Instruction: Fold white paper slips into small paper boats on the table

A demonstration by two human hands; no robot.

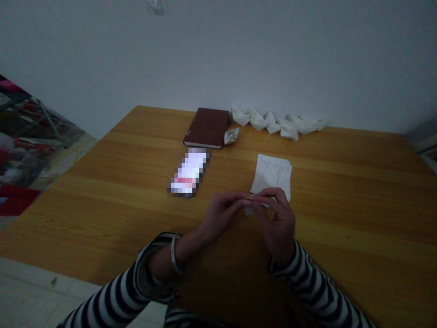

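My left hand (221,214) and my right hand (276,223) meet above the wooden table (136,214), fingertips pinching a thin fold along the lower edge of a printed white paper sheet (271,177). The sheet's upper part rests on the table behind my fingers, while its lower corner shows below them at the left. A metal bangle (175,254) circles my left wrist. Both sleeves are black-and-white striped.
A dark red notebook (206,128) and a phone with a pixelated screen (189,173) lie beyond my hands. Several folded white paper boats (276,123) line the table's far edge against a white wall. Colourful clutter (23,146) lies beyond the left edge.
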